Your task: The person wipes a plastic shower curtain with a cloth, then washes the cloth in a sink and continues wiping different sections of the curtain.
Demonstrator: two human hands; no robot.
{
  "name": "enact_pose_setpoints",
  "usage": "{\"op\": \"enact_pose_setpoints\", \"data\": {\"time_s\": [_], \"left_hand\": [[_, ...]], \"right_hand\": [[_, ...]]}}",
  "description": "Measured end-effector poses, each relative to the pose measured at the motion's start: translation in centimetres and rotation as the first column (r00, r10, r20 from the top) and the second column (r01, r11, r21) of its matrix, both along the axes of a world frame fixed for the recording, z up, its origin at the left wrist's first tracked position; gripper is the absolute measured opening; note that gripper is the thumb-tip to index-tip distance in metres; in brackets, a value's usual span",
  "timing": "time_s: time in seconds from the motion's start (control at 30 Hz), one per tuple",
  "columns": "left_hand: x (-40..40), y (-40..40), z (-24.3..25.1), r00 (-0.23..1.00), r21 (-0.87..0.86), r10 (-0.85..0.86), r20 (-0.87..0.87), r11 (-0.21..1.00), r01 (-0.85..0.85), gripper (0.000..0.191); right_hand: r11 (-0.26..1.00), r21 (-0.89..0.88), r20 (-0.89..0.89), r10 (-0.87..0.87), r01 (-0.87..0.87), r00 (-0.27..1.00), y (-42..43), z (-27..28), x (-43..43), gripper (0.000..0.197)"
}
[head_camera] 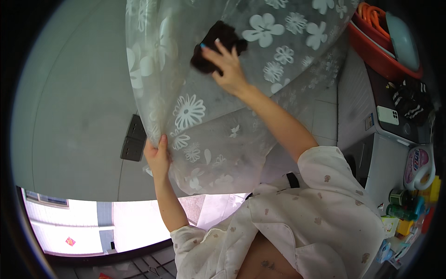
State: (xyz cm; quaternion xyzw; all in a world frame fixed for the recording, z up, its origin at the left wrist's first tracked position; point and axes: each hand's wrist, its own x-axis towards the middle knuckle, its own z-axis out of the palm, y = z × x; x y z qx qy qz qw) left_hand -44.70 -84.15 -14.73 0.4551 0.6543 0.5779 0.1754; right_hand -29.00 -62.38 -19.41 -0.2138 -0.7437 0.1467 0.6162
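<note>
A translucent plastic curtain [216,139] with white flower prints hangs before me, its lower part spread out. My left hand [158,153] grips its gathered left edge, thumb on top. Higher up, my right hand [228,69] presses a dark, crumpled cloth [223,42] against the sheet, with its fingers spread over the cloth. The cloth extends past my fingertips.
Wall sockets [133,137] sit left of the curtain. At right, a white phone [387,115] and a dark striped cloth [413,97] lie on an appliance's top, near a red basin [376,52]. A detergent jug [418,167] and several bottles stand lower right.
</note>
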Motion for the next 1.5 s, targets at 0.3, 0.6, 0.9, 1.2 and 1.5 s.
{"op": "enact_pose_setpoints", "data": {"time_s": [0.3,0.6,0.9,1.2,1.5], "left_hand": [[-1.0,-1.7,1.2,0.985,0.123,0.104,-0.136,0.989,-0.087,0.014],[-1.9,-3.3,5.2,0.822,0.128,0.365,-0.437,0.930,-0.345,0.019],[-8.3,0.5,3.5,0.593,0.056,0.296,-0.749,0.920,-0.388,0.026],[-8.5,0.3,3.9,0.454,0.126,0.384,-0.804,0.856,-0.501,0.029],[-5.7,-2.2,5.7,0.462,0.183,0.378,-0.802,0.893,-0.412,0.024]], "right_hand": [[0.778,-0.496,0.292,0.568,-0.386,0.770,-7.3,-14.3,-9.2,0.049],[0.224,-0.891,0.447,0.596,0.396,0.667,-13.4,-32.6,1.3,0.039],[-0.198,-0.866,-0.392,-0.304,-0.460,0.868,-11.6,-20.5,10.7,0.042],[0.936,-0.156,-0.933,-0.034,-0.316,0.358,-5.9,-0.2,8.9,0.044],[0.990,0.138,-0.201,0.062,-0.034,0.978,-0.9,7.4,-7.1,0.052]]}}
